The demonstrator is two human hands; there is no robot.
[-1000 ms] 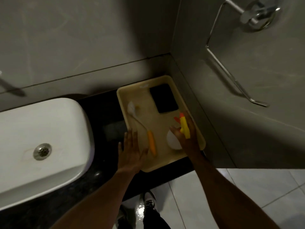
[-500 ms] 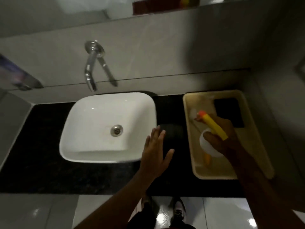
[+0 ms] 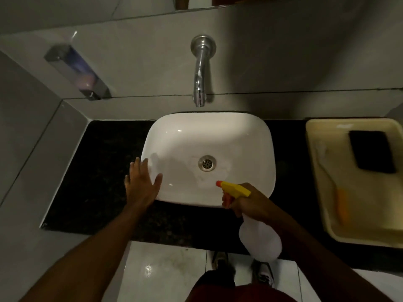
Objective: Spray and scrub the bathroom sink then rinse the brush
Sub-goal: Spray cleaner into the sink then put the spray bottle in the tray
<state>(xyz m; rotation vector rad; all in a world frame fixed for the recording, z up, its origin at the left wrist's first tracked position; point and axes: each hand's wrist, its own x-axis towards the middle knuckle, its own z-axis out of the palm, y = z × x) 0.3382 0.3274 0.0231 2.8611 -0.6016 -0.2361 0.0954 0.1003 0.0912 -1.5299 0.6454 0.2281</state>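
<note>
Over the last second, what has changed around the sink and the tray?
The right hand lifted the white spray bottle with the yellow nozzle from the cream plastic tray and carried it left, over the white ceramic sink. The left hand moved to the sink's left rim, open. The orange-handled brush and black sponge stayed in the tray.

The left hand (image 3: 142, 185) lies flat, fingers spread, on the sink's (image 3: 209, 136) near-left rim; the right hand (image 3: 250, 203) grips the spray bottle (image 3: 259, 240) over its near edge.

Tray (image 3: 314, 136) R of sink (image 3: 257, 136)
</note>
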